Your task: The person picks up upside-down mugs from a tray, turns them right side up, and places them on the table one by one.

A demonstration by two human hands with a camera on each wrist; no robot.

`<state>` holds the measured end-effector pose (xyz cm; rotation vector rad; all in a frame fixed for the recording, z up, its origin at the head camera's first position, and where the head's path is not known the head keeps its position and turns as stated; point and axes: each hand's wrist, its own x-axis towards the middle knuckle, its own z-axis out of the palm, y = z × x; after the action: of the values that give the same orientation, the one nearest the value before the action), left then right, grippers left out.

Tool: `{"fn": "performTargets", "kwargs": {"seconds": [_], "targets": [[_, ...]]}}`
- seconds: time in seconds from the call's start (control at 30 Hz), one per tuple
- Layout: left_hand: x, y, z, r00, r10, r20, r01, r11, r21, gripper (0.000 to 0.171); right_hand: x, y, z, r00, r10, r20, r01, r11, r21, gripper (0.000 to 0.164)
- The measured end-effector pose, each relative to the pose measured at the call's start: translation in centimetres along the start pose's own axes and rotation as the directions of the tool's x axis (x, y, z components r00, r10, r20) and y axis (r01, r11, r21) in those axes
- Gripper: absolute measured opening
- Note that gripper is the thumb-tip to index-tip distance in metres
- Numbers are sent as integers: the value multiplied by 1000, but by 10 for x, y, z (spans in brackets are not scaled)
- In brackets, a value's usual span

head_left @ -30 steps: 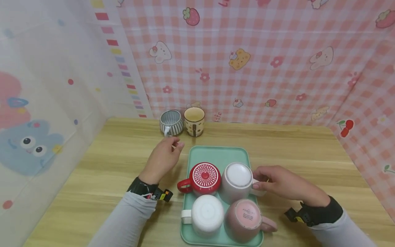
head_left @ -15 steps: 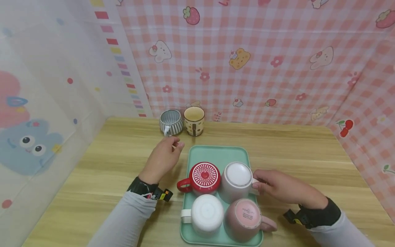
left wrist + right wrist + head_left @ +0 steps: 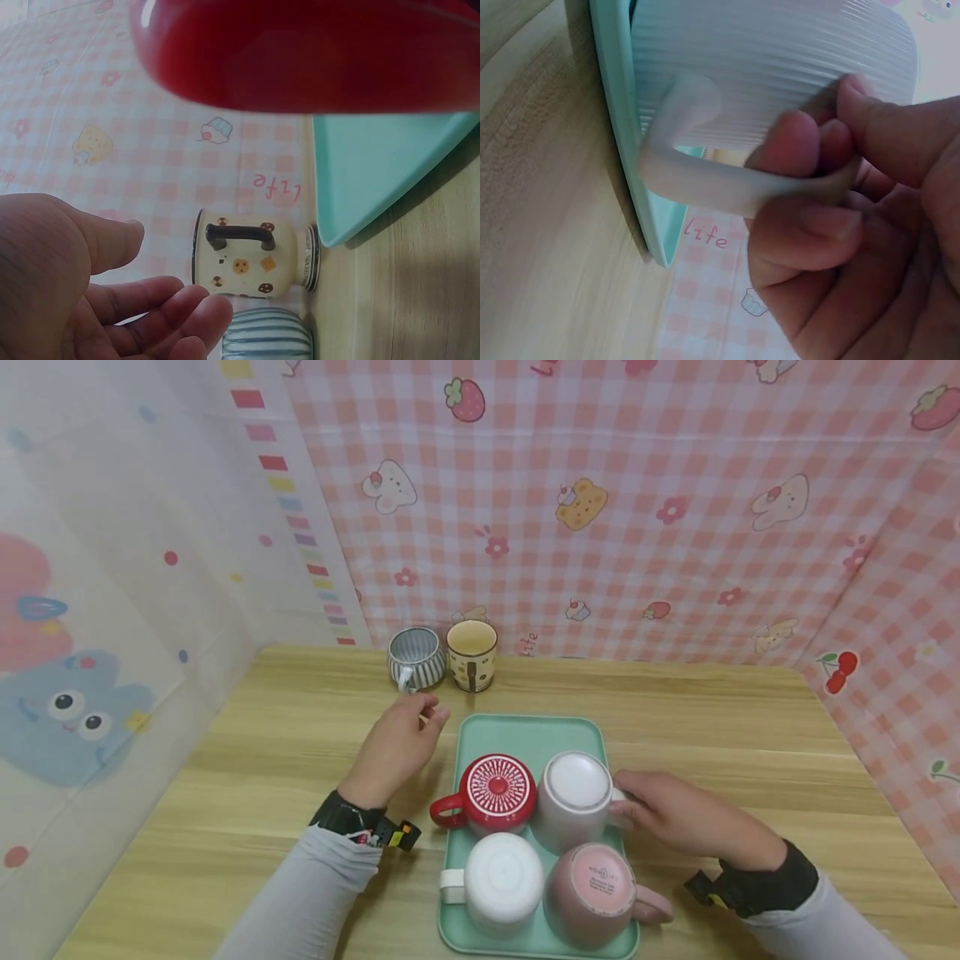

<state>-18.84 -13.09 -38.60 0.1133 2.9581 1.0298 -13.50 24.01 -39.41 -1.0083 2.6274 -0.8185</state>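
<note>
My right hand (image 3: pixel 675 814) grips the handle (image 3: pixel 727 187) of a ribbed, pale mug (image 3: pixel 576 802), its fingers curled round it in the right wrist view. That mug stands upside down on a mint-green tray (image 3: pixel 528 735). Beside it on the tray are a red mug (image 3: pixel 498 793), a white mug (image 3: pixel 504 881) and a pink mug (image 3: pixel 592 893), all bottoms up. My left hand (image 3: pixel 393 747) holds nothing, its fingers loosely bent, left of the tray. Nearest to it stand a striped grey-and-white cup (image 3: pixel 417 658) and a cream cookie-print mug (image 3: pixel 472 656), both upright.
The wooden table (image 3: pixel 712 710) meets a pink checked cloth wall (image 3: pixel 637 560) at the back. A white printed cloth (image 3: pixel 172 635) borders the left side. The red and white mugs' handles stick out past the tray's left edge, the pink one's past the right.
My right hand has lowered a little and closed its fingers more tightly on the pale mug's handle. The left hand and the other mugs have stayed in place.
</note>
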Motion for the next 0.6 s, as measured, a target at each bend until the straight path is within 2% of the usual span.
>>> {"fn": "performTargets", "kwargs": {"seconds": [0.1,0.23,0.4,0.6], "targets": [[0,0,0,1000,-2,-1,2,1000,0,49,1,1,2,997,-52,-49,51,998,-21,7],[0,0,0,1000,0,1,0,1000,2,48,2,3,3,996,-51,-79,49,998,-30,4],[0,0,1,1000,1,0,-1,1000,-1,49,1,4,3,996,-10,-88,8,1000,-20,5],[0,0,1,1000,7,-4,-7,1000,4,48,1,1,-1,986,61,-153,-58,998,24,4]]}}
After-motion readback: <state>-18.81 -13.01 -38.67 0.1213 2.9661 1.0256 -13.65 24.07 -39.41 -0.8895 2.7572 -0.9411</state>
